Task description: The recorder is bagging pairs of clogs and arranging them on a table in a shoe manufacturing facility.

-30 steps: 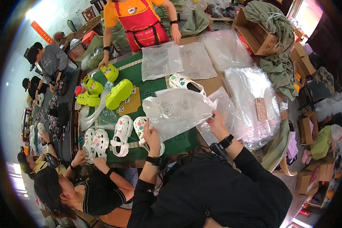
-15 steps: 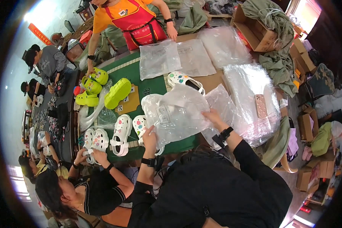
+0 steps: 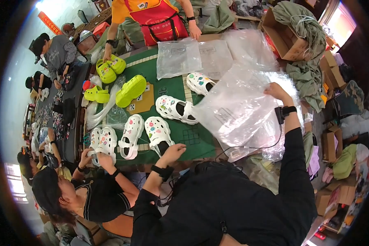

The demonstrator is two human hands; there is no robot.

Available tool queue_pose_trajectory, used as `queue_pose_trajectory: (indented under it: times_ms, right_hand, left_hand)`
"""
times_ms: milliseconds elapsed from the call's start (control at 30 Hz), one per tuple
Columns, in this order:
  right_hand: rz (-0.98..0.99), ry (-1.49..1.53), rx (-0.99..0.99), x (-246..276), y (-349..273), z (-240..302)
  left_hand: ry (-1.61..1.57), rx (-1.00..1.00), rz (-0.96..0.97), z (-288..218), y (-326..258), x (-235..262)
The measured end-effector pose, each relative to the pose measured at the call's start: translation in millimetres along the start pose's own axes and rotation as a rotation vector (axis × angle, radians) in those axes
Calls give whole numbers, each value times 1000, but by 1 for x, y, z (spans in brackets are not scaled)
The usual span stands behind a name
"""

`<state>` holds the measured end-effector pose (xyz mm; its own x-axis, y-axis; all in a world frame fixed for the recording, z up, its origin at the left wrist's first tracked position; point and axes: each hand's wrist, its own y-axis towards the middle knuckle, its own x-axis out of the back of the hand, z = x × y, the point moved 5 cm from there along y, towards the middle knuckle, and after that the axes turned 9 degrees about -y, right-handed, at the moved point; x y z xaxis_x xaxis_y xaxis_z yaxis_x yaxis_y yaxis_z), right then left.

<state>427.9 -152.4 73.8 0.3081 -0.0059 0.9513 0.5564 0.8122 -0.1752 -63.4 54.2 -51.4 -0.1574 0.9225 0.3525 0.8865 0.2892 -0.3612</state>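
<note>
My right hand point(image 3: 278, 93) pinches the edge of a large clear plastic bag point(image 3: 227, 104), which hangs spread out over the right part of the table. The bag's left corner lies over the heel of a white clog point(image 3: 174, 107) with colourful charms. My left hand point(image 3: 174, 154) is off the bag, its fingers loosely apart, beside the heel of another white clog point(image 3: 158, 130); whether it touches the strap I cannot tell. One more white clog point(image 3: 131, 132) stands to the left, and another point(image 3: 199, 82) lies farther back, partly behind the bag.
Lime-green clogs point(image 3: 131, 91) lie at the left; a co-worker in a red apron point(image 3: 162, 26) touches one pair. Flat clear bags point(image 3: 179, 59) cover the table's far side. Another co-worker at left handles white clogs point(image 3: 106, 143). A cardboard box point(image 3: 283, 39) stands at far right.
My right hand has swung the bag to the right, uncovering the white clogs. My left hand has let go of the bag and moved right.
</note>
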Motion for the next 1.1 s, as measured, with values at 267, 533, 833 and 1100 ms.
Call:
queue_pose_trajectory:
  times_ms: [267, 533, 833, 1100]
  right_hand:
    - [343, 388, 150, 76, -48, 66]
    - [686, 406, 308, 85, -74, 94]
    - [396, -435, 144, -77, 29, 26]
    - [-143, 99, -82, -176, 57, 30]
  left_hand:
    - [-2, 211, -40, 51, -6, -1]
    - [36, 235, -28, 48, 9, -11]
    - [252, 218, -26, 32, 18, -19]
    - [-363, 476, -153, 4, 63, -10]
